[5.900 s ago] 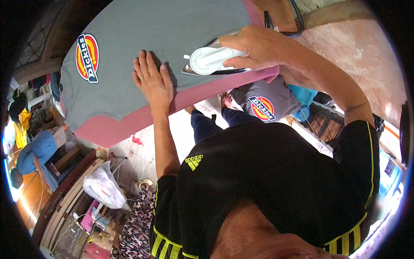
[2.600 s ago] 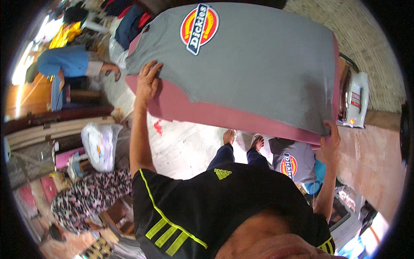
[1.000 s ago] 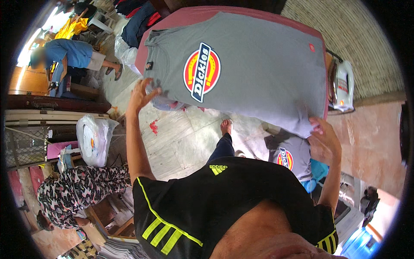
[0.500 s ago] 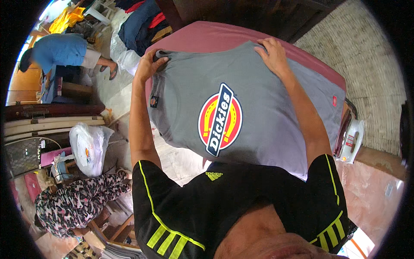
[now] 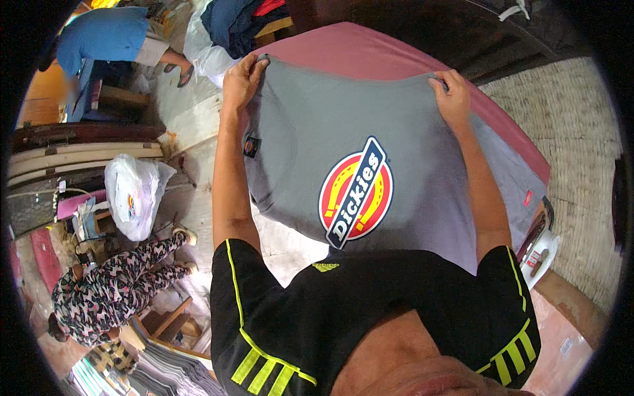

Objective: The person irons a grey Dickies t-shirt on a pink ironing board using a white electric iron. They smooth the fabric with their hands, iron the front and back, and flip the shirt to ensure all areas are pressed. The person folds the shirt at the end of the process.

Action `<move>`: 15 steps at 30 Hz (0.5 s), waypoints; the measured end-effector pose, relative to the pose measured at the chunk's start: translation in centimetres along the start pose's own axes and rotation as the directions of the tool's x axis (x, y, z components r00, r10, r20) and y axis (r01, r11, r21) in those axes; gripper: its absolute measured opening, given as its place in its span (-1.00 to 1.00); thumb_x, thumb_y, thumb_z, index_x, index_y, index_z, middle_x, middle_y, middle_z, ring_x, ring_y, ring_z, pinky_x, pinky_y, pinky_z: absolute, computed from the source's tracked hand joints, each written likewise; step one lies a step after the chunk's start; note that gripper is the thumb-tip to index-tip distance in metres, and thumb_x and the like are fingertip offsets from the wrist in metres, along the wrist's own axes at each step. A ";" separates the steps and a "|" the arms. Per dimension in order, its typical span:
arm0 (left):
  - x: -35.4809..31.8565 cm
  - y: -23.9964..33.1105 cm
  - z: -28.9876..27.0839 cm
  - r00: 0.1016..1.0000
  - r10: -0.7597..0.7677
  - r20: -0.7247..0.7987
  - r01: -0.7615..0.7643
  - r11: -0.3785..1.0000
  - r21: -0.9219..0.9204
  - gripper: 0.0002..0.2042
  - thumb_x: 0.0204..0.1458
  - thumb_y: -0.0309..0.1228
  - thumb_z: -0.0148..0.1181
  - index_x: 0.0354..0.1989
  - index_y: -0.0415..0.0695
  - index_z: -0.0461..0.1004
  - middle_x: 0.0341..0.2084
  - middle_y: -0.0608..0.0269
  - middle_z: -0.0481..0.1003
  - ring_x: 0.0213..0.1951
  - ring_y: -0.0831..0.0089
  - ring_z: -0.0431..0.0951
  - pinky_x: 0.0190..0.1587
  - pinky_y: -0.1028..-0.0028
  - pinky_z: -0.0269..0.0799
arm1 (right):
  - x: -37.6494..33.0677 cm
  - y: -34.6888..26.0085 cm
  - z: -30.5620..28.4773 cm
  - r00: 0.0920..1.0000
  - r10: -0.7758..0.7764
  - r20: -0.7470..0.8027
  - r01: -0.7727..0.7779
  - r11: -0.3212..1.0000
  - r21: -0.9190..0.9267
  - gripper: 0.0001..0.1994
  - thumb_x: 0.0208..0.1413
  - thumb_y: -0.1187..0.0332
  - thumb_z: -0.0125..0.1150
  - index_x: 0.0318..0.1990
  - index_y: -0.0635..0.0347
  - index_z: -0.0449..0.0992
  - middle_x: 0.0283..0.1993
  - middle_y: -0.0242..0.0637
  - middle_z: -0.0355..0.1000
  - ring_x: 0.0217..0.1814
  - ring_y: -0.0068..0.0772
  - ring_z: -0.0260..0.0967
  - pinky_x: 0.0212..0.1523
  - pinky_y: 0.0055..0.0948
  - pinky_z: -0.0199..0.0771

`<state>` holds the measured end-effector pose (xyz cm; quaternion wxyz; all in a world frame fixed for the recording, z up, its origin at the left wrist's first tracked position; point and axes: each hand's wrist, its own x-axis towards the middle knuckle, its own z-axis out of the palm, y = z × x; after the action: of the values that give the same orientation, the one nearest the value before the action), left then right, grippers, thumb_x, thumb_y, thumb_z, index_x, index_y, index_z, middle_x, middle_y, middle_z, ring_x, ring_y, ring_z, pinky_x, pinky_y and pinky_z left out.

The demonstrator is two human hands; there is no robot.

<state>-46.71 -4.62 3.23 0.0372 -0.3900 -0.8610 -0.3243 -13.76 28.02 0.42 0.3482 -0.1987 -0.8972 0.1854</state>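
Both hands pinch the far edge of a grey T-shirt (image 5: 370, 178): the left hand (image 5: 242, 82) is closed on one corner, the right hand (image 5: 450, 99) closed on the other. Spread flat on a pink padded ironing board (image 5: 370, 53), the shirt runs lengthwise from the hands back toward the person's chest, its round red-and-yellow logo (image 5: 356, 191) facing up. An iron (image 5: 538, 247) stands at the board's right end.

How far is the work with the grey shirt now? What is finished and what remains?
The iron stands aside at the board's right end, in neither hand. The grey T-shirt lies print-up on the pink ironing board, hanging over its near edge. The left hand and right hand grip its far edge. No fold shows yet, so folding seems left.
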 end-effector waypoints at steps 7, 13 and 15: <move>0.9 -1.3 2.0 0.999 -0.035 0.013 0.035 0.998 -0.059 -0.67 0.12 -0.04 0.21 -0.11 0.02 0.62 -0.37 0.05 0.62 -0.30 0.09 0.63 -0.24 0.26 0.48 | 2.3 -12.2 6.6 0.921 -0.355 0.160 0.293 0.902 0.316 -0.72 -0.01 0.51 0.17 -0.10 0.15 0.55 -0.08 -0.19 0.46 0.05 -0.19 0.41 0.06 -0.20 0.40; 1.2 -1.6 0.3 0.955 -0.189 0.227 0.232 0.956 -0.181 -0.62 0.06 -0.15 0.29 -0.14 -0.25 0.58 -0.36 -0.03 0.62 -0.24 0.26 0.65 -0.17 0.32 0.49 | 5.8 -18.4 18.5 0.787 -0.534 0.309 0.499 0.845 0.189 -0.67 0.19 0.43 0.01 0.09 0.20 0.47 0.22 -0.28 0.36 0.24 -0.22 0.29 0.22 -0.16 0.30; -0.7 -1.9 0.4 0.979 -0.153 0.134 0.175 0.969 -0.172 -0.68 0.04 -0.23 0.31 -0.19 -0.24 0.57 -0.41 -0.01 0.62 -0.29 0.30 0.65 -0.20 0.34 0.49 | 5.2 -18.2 19.0 0.786 -0.534 0.311 0.514 0.844 0.151 -0.63 0.20 0.40 -0.01 0.16 0.18 0.45 0.30 -0.27 0.29 0.29 -0.22 0.26 0.26 -0.14 0.25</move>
<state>-47.53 -5.76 1.70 -0.0774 -0.3377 -0.8577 -0.3800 -34.71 11.32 -1.17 0.2306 0.1036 -0.9575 0.1390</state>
